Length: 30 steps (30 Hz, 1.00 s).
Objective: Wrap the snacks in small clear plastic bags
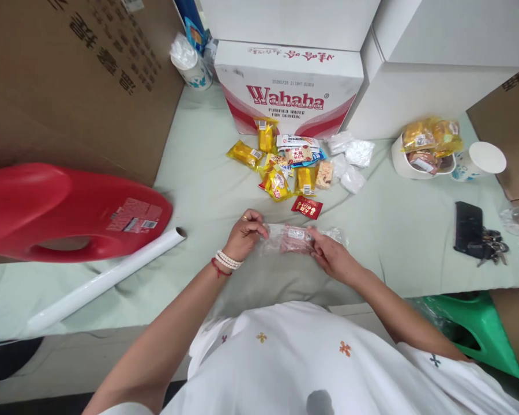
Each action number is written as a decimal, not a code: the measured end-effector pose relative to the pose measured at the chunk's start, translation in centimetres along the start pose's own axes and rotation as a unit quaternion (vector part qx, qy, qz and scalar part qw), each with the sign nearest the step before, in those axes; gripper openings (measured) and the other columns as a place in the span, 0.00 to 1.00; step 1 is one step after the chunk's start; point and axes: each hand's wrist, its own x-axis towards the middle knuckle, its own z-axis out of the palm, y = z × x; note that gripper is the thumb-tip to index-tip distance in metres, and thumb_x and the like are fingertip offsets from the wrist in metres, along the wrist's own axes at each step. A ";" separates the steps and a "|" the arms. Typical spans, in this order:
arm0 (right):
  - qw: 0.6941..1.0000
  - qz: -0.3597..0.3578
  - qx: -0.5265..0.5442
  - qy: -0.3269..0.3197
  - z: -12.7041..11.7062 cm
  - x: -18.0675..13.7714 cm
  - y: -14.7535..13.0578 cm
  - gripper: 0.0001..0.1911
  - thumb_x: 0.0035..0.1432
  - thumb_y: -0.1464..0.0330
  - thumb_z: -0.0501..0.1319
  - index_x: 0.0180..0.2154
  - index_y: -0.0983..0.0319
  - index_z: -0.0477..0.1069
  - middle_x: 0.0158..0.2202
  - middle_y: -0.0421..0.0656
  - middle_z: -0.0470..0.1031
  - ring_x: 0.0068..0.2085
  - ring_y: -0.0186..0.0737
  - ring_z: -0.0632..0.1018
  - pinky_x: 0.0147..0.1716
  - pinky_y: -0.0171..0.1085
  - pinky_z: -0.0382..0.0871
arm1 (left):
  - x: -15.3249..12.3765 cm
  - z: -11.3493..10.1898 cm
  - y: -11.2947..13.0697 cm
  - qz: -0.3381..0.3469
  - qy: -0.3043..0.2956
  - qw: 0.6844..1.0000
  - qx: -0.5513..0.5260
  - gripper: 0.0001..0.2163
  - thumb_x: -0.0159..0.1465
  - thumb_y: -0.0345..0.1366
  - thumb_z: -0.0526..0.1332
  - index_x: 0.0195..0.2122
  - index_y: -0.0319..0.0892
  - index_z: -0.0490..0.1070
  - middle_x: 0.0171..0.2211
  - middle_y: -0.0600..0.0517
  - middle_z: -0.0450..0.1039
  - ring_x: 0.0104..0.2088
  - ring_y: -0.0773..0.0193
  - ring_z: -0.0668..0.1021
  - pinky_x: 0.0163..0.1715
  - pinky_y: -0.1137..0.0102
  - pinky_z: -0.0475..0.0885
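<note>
A clear plastic bag point(290, 238) with a pinkish packaged snack inside lies on the pale green cloth point(207, 190) in front of me. My left hand point(244, 233) pinches the bag's left end, fingers closed; a bead bracelet and red string sit on that wrist. My right hand point(331, 253) grips the bag's right side. Just beyond lies a small red snack packet point(307, 207), and behind it a pile of yellow and mixed snack packets point(281, 162) with a few empty clear bags point(352, 161) to the right.
A Wahaha water carton point(289, 86) stands behind the pile. A red plastic stool point(64, 210) and a white roll point(108, 276) lie at left. At right are a white bowl of snacks point(424, 151), a paper cup point(478, 161), a phone with keys point(473, 230), and a green stool point(480, 328).
</note>
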 end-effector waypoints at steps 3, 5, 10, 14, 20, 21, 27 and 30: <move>0.998 -0.018 -0.033 -0.055 0.3 0.2 0.2 0.25 0.72 0.73 0.48 0.64 0.56 0.69 0.37 0.45 0.69 0.39 0.44 0.72 0.40 0.40 0.71 | -0.3 -0.6 0.5 -0.017 -0.012 1.000 0.023 0.09 0.53 0.28 0.57 0.20 0.43 0.74 0.42 0.47 0.72 0.47 0.56 0.75 0.52 0.58 0.72; 0.997 -0.013 -0.046 -0.063 0.6 0.4 0.2 0.24 0.71 0.73 0.48 0.61 0.56 0.74 0.36 0.45 0.68 0.38 0.44 0.70 0.40 0.40 0.70 | -0.6 -1.0 1.2 -0.032 -0.018 0.999 0.006 0.07 0.55 0.30 0.56 0.24 0.42 0.72 0.46 0.46 0.74 0.49 0.55 0.76 0.52 0.58 0.73; 0.998 0.033 -0.023 -0.053 0.6 0.5 0.0 0.24 0.69 0.72 0.50 0.59 0.55 0.76 0.37 0.45 0.68 0.38 0.43 0.69 0.39 0.39 0.70 | -1.7 -0.6 4.3 -0.120 0.007 0.988 0.100 0.19 0.57 0.42 0.65 0.49 0.42 0.70 0.48 0.45 0.76 0.41 0.56 0.79 0.43 0.61 0.75; 0.998 0.040 -0.001 -0.052 0.4 0.9 -0.1 0.22 0.69 0.70 0.51 0.56 0.55 0.78 0.39 0.46 0.69 0.39 0.43 0.70 0.38 0.39 0.70 | -2.1 1.5 6.8 -0.195 -0.018 0.980 -0.020 0.14 0.58 0.46 0.66 0.40 0.43 0.70 0.27 0.56 0.72 0.24 0.64 0.73 0.27 0.68 0.71; 0.999 0.005 0.024 -0.038 -0.4 0.9 -0.8 0.20 0.70 0.69 0.52 0.56 0.57 0.77 0.41 0.49 0.73 0.44 0.46 0.72 0.45 0.45 0.73 | -0.6 7.1 8.3 -0.114 -0.092 0.989 0.029 0.13 0.68 0.34 0.53 0.38 0.42 0.78 0.35 0.48 0.81 0.33 0.59 0.80 0.37 0.64 0.75; 0.999 0.006 0.041 -0.033 -0.6 0.6 -0.8 0.20 0.71 0.69 0.52 0.57 0.56 0.76 0.43 0.49 0.74 0.45 0.46 0.74 0.46 0.46 0.73 | -0.4 7.8 8.3 -0.088 -0.096 0.985 0.111 0.13 0.68 0.32 0.53 0.39 0.42 0.79 0.38 0.46 0.81 0.37 0.57 0.81 0.40 0.63 0.75; 0.946 0.208 -0.171 0.181 -1.7 -1.4 0.2 0.22 0.66 0.60 0.62 0.59 0.60 0.73 0.51 0.56 0.71 0.52 0.59 0.71 0.52 0.59 0.70 | -1.0 9.6 8.8 -0.057 -0.132 0.922 0.360 0.14 0.71 0.33 0.53 0.45 0.45 0.79 0.43 0.43 0.77 0.36 0.55 0.80 0.32 0.64 0.69; 0.940 0.213 -0.209 0.163 -1.8 -1.9 0.6 0.14 0.64 0.63 0.63 0.49 0.60 0.77 0.58 0.59 0.68 0.58 0.63 0.68 0.54 0.62 0.68 | -1.2 9.5 8.7 -0.045 -0.054 0.929 0.364 0.15 0.70 0.36 0.57 0.56 0.47 0.74 0.46 0.42 0.73 0.44 0.50 0.78 0.39 0.60 0.70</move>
